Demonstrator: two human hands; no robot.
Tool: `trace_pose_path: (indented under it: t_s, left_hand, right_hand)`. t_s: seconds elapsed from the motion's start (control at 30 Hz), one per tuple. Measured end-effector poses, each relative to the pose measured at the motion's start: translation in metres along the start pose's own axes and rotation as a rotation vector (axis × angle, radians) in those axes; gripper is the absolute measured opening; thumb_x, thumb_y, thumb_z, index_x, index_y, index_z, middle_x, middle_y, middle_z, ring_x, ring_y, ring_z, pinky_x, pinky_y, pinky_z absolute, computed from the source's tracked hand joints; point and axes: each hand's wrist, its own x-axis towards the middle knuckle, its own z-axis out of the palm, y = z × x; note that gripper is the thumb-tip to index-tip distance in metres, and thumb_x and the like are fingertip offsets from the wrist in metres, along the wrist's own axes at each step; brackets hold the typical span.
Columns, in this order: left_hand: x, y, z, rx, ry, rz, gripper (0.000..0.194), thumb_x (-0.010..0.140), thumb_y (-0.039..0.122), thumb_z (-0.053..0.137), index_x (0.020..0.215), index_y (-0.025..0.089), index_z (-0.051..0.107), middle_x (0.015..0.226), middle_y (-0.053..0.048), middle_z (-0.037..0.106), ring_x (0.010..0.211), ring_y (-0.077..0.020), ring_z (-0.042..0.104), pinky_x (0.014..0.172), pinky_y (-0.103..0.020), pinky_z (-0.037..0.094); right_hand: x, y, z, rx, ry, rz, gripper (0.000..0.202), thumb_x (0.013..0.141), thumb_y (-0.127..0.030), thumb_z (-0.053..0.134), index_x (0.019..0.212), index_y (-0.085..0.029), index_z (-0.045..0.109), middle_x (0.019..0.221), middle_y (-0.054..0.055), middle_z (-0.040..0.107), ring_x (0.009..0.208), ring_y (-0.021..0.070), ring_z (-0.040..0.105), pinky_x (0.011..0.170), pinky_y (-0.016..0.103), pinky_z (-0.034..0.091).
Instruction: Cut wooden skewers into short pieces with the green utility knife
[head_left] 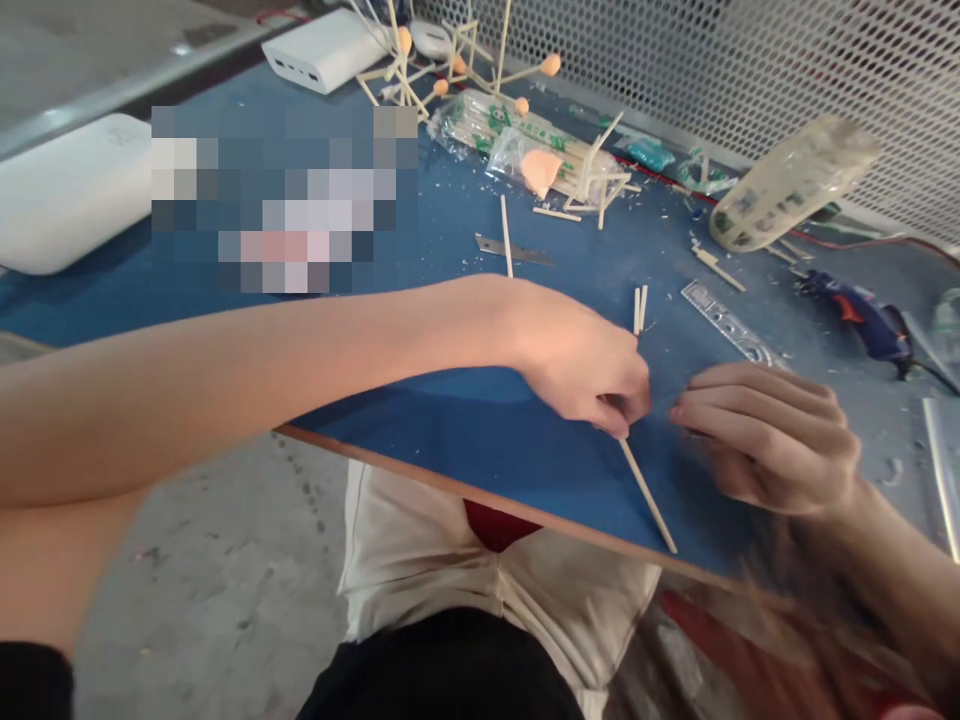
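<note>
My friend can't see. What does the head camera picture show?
Two hands work on a blue table: the left hand pinches a thin wooden stick, the right hand curled close beside it. Behind lie more sticks, a clay-and-stick model, a ruler and a glue gun.

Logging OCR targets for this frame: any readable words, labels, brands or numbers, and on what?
None can be read.
Bag of sticks: green print, too blurred.
Clear ruler: markings too small.
Clear tub: dark marks, unreadable.
Blue glue gun: no legible label.
White power bank: no visible text.
Pixelated patch: masked, nothing to read.
</note>
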Motion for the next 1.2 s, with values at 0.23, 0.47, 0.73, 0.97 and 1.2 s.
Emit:
trace_pose_path:
  t_s: [0.23,0.47,0.73,0.97,1.2]
  left_hand:
    - [-0.003,-0.008,0.036,0.314,0.204,0.229,0.035,0.105,0.040,0.042,0.097,0.021,0.071,0.092,-0.005,0.074,0.084,-0.0190,0.068,0.064,-0.034,0.042]
    - [-0.005,-0.015,0.040,0.333,0.278,0.330,0.037,0.107,0.040,0.038,0.093,0.024,0.069,0.091,-0.003,0.072,0.084,-0.0169,0.064,0.069,-0.035,0.043]
    - [-0.007,-0.012,0.039,0.316,0.264,0.302,0.035,0.106,0.038,0.041,0.089,0.026,0.069,0.089,-0.001,0.072,0.080,-0.0161,0.063,0.066,-0.036,0.042]
    - [-0.006,-0.013,0.040,0.331,0.296,0.324,0.033,0.106,0.037,0.042,0.092,0.027,0.070,0.089,0.000,0.072,0.080,-0.0159,0.062,0.065,-0.036,0.041]
    - [-0.006,-0.013,0.040,0.297,0.276,0.311,0.032,0.106,0.037,0.043,0.091,0.028,0.070,0.090,0.000,0.072,0.081,-0.0158,0.063,0.065,-0.036,0.042]
  right_hand:
    - [-0.002,-0.004,0.004,0.051,-0.125,0.007,0.016,0.090,-0.014,0.058,0.106,-0.015,0.061,0.080,0.005,0.069,0.075,0.0186,0.065,0.065,0.034,0.055]
    - [0.002,-0.015,0.009,0.042,-0.264,-0.005,0.011,0.089,-0.012,0.060,0.098,-0.017,0.056,0.074,0.004,0.070,0.063,0.0188,0.059,0.054,0.036,0.043]
    - [0.003,-0.022,0.005,-0.026,-0.337,-0.004,0.012,0.094,-0.015,0.054,0.102,-0.017,0.063,0.077,0.001,0.071,0.069,0.0203,0.063,0.056,0.039,0.040]
    - [0.008,-0.020,0.003,-0.042,-0.347,-0.028,0.016,0.094,-0.012,0.050,0.100,-0.018,0.064,0.077,0.001,0.073,0.064,0.0201,0.062,0.055,0.041,0.038]
    - [0.011,-0.020,0.001,-0.022,-0.377,-0.045,0.025,0.098,-0.012,0.042,0.103,-0.019,0.066,0.083,0.000,0.076,0.064,0.0189,0.062,0.058,0.041,0.040]
